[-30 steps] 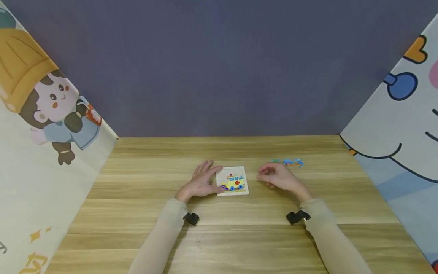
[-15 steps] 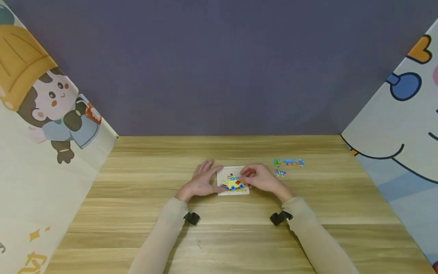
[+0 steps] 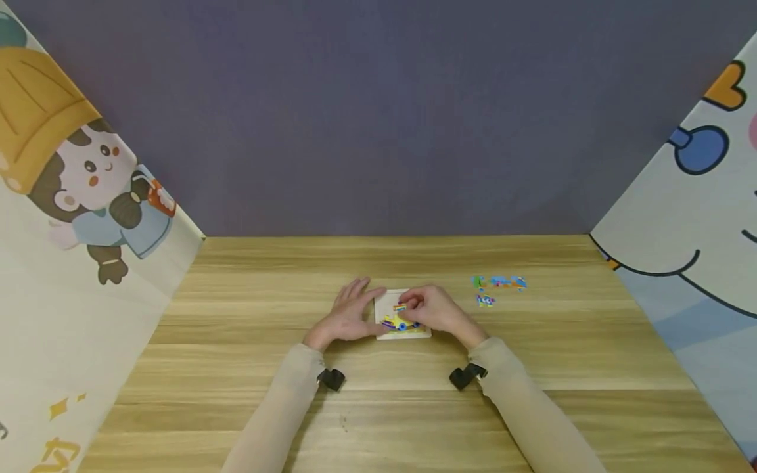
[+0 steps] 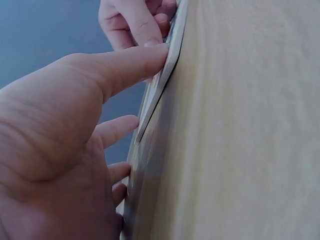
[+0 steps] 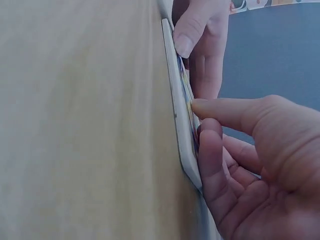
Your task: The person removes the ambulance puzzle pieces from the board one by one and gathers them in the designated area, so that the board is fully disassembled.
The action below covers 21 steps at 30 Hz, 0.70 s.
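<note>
A white square puzzle board with a yellow ambulance picture lies on the wooden table. My left hand is spread at its left side, the thumb on the lower left corner and the index finger by the upper left one. Over the board's right half is my right hand, with bent fingers covering part of the ambulance. In the right wrist view the thumb touches the coloured picture and the other fingers are curled near the board's edge. Whether a piece is between them is hidden.
Several blue puzzle pieces and a green piece lie in a row to the right. Just below that row is a small multicoloured piece. A dark wall closes the back; printed panels flank the table.
My right hand has moved left from beside the board onto its right half, uncovering the small multicoloured piece. My left hand and the board have stayed in place.
</note>
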Available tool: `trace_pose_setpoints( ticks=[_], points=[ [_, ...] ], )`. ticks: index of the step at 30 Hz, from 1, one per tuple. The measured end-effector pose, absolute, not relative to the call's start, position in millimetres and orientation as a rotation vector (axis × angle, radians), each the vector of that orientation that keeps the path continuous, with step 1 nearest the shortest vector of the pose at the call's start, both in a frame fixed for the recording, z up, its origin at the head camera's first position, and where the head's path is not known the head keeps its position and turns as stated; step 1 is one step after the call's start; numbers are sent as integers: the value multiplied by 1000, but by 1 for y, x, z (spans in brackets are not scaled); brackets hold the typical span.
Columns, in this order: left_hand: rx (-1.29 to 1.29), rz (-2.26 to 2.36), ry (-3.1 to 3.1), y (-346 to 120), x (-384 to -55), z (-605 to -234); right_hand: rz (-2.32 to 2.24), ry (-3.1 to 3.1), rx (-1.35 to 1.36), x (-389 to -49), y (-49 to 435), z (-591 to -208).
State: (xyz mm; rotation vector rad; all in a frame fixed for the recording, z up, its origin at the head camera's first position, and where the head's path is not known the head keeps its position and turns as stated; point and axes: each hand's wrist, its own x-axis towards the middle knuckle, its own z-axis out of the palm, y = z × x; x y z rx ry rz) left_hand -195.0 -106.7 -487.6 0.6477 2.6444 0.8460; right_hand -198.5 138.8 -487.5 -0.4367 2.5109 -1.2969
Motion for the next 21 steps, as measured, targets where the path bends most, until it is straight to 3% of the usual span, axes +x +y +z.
trace_pose_setpoints(
  ticks=[21],
  points=[
    [492,814,2678,-84,-189,-475,-1255,2534,-376,-193,127,-484]
  ],
)
